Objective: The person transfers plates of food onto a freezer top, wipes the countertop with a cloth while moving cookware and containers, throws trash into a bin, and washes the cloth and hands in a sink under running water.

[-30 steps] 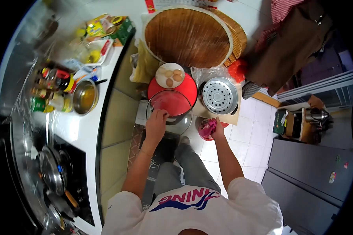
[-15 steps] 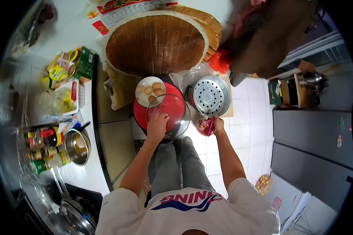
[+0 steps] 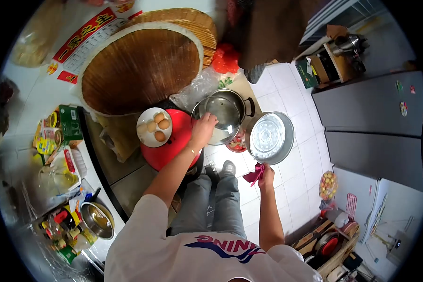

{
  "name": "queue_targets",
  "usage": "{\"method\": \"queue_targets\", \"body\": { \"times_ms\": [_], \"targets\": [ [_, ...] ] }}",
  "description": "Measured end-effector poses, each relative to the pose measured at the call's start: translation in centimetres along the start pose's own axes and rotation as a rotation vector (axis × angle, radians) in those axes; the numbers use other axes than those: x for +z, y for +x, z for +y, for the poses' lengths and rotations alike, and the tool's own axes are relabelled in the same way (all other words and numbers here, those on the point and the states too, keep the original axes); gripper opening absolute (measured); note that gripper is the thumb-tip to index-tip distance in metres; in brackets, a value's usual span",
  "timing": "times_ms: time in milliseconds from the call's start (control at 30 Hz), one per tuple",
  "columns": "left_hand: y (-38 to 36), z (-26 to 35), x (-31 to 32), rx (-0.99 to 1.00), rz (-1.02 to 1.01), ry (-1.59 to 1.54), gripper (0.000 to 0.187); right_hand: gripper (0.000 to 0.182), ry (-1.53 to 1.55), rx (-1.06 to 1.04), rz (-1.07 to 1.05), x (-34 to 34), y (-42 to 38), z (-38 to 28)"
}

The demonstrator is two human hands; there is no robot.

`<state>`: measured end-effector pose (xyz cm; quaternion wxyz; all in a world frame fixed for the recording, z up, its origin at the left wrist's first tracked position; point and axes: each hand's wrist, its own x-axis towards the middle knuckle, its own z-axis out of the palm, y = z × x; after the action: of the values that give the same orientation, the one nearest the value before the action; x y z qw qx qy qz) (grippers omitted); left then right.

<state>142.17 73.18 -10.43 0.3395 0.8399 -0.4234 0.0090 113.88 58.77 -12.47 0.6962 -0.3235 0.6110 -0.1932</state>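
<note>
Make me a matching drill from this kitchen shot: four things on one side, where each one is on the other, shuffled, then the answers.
Things:
1. eggs
2. glass lid
3. steamer tray
4. pink cloth

Places:
A. held up at the person's right, over the floor tiles
B. under the left hand, above the steel pot
C. gripped in the right hand
D. on a white plate atop the red cooker

Pairs: 1-D, 2-B, 3-A, 4-C

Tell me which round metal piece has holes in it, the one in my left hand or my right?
The right hand holds the perforated steamer tray; the lid under your left hand is smooth.
</note>
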Motion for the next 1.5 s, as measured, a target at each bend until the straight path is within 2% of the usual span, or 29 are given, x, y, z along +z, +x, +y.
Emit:
{"method": "queue_targets", "body": {
  "times_ms": [200, 367, 700, 833, 1100, 1200, 1233, 1267, 1333, 1367, 1400, 1467, 1500],
  "targets": [
    [2.8, -2.2, 5.7, 0.09, -0.035, 0.016, 0.011, 0.02, 0.153, 0.04, 0.044, -1.6, -1.3, 2.4],
    [4.0, -3.7, 9.3, 0.094, -0.142, 0.074, 0.012, 0.016, 0.182, 0.073, 0.044, -1.7, -1.7, 3.9],
    [5.3, -4.6, 10.4, 0.062, -0.188, 0.182, 0.013, 0.017, 0.185, 0.075, -0.046, -0.2, -2.5, 4.4],
    [5.2, -4.7, 10.7, 0.058, -0.151, 0.157, 0.012, 0.018, 0.155, 0.081, -0.015, 0.0, -2.6, 4.6],
    [6.3, -5.9, 10.4, 0.08, -0.265, 0.227, 0.011, 0.018, 0.116, 0.111, -0.01, 1.6, -4.1, 4.9],
    [5.9, -5.2, 10.7, 0.106, -0.239, 0.268, 0.012, 0.017, 0.133, 0.122, -0.009, 1.3, -4.7, 4.9],
    [6.2, -4.6, 10.8, 0.001, -0.362, 0.277, 0.022, 0.016, 0.144, 0.131, -0.001, 1.2, -4.9, 4.8],
    [6.3, -4.3, 10.7, -0.004, -0.363, 0.28, 0.022, 0.016, 0.142, 0.134, -0.004, 1.1, -5.0, 4.9],
    [7.0, -3.3, 8.9, -0.08, -0.064, 0.131, 0.038, 0.017, 0.158, 0.111, 0.007, 0.6, -4.8, 5.6],
    [7.4, -3.2, 7.3, -0.175, -0.029, 0.175, 0.051, 0.017, 0.167, 0.111, -0.015, 0.1, -4.8, 6.1],
    [8.1, -2.5, 5.5, -0.239, 0.121, 0.312, 0.056, 0.017, 0.166, 0.115, -0.018, 0.0, -4.9, 6.2],
    [9.3, -3.4, 3.2, -0.197, 0.279, 0.41, 0.065, 0.017, 0.145, 0.139, 0.01, -0.2, -5.1, 6.1],
    [9.2, -5.2, 3.5, -0.199, 0.278, 0.414, 0.065, 0.017, 0.146, 0.134, 0.015, -0.3, -4.9, 6.3]
  ]
}}
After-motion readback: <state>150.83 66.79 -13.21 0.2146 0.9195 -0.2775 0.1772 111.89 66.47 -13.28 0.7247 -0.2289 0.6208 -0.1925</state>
